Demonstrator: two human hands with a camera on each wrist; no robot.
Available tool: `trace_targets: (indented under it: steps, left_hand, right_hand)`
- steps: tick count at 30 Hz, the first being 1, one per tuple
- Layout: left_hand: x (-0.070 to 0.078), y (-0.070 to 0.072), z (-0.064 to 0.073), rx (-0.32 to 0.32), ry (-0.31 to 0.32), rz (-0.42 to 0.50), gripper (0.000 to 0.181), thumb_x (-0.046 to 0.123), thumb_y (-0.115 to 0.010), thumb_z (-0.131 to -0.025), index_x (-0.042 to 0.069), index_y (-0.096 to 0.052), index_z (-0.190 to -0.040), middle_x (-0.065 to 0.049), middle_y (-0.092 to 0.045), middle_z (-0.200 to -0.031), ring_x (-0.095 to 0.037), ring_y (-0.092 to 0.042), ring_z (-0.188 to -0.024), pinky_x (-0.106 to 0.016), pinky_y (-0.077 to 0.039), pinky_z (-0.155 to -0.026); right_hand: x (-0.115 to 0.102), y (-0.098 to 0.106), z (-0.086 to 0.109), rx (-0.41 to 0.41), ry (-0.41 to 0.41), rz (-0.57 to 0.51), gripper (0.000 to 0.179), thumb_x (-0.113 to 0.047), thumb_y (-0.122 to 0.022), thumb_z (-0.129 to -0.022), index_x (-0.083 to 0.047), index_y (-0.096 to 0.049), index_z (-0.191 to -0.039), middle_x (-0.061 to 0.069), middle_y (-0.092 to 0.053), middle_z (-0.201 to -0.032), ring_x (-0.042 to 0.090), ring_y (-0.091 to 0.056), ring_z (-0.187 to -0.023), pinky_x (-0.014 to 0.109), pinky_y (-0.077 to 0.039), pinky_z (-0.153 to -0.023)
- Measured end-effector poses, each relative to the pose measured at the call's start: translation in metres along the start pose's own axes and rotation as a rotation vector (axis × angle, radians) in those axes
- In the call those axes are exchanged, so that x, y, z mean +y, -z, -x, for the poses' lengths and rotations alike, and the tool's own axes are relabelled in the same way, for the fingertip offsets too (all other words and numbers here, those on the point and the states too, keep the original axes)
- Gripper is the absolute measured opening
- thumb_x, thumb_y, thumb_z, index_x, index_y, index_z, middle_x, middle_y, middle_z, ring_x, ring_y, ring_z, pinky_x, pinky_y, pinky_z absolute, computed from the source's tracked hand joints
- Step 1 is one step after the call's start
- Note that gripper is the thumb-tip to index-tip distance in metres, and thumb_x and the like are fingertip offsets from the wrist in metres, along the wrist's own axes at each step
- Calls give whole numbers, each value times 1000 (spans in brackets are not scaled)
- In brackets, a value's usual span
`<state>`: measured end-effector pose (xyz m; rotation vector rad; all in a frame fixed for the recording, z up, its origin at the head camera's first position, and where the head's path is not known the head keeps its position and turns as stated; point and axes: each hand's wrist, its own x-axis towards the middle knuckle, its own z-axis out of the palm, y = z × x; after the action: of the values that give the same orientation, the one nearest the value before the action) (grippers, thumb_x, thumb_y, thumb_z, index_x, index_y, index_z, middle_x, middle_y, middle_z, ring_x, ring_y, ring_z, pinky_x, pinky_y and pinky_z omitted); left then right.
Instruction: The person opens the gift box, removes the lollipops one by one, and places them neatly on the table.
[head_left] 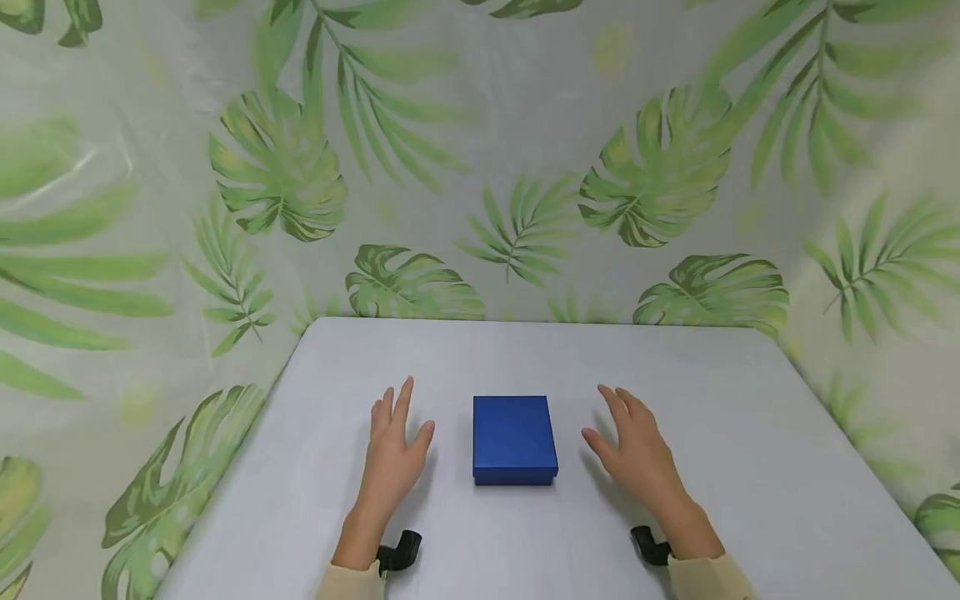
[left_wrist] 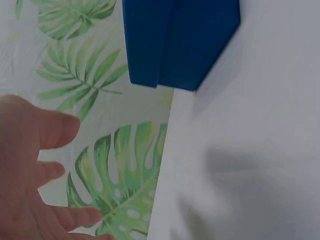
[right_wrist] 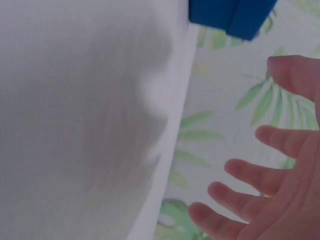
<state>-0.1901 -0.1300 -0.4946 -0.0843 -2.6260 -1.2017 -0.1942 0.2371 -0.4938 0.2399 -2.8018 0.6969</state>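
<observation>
The right hand (right_wrist: 290, 200) reaches in from the right side of the right wrist view, thumb uppermost and the four fingers (right_wrist: 260, 175) spread below it, pointing left and holding nothing. Above the thumb, well apart from it, a blue box (right_wrist: 215, 12) pokes in at the top edge (most of it is cut off), with a thin line running down between two of its sections. A white tabletop (right_wrist: 45, 165) fills the left half, darkened by a broad, soft-edged shadow (right_wrist: 115, 100). Its edge slants down the middle, and beyond it lies a pale sheet (right_wrist: 220, 90) printed with green leaves, partly behind the fingers.
</observation>
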Motion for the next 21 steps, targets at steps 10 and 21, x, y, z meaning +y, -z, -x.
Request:
trace_targets:
  steps: [10,21]
  left_hand:
    - [23,-4,5,-170,85,274,46,29,-60,-102,20,-52,-147,-14,-57,-140,-32,-57,-124,-52,-52,-95]
    - [41,-30,7,-364,260,567,48,23,-58,-102,3,-50,-145,-19,-60,-129,-27,-67,-104,-44,-59,-85]
  right_hand:
    - [-27,-2,-1,-14,29,-128,59,-26,-70,-96,-11,-48,-149,17,-56,-135,37,-61,-115,55,-55,-86]
    - [-57,-22,-5,-153,-184,-478,55,-22,-68,-97,-7,-51,-146,10,-66,-115,14,-67,-81,27,-57,-59]
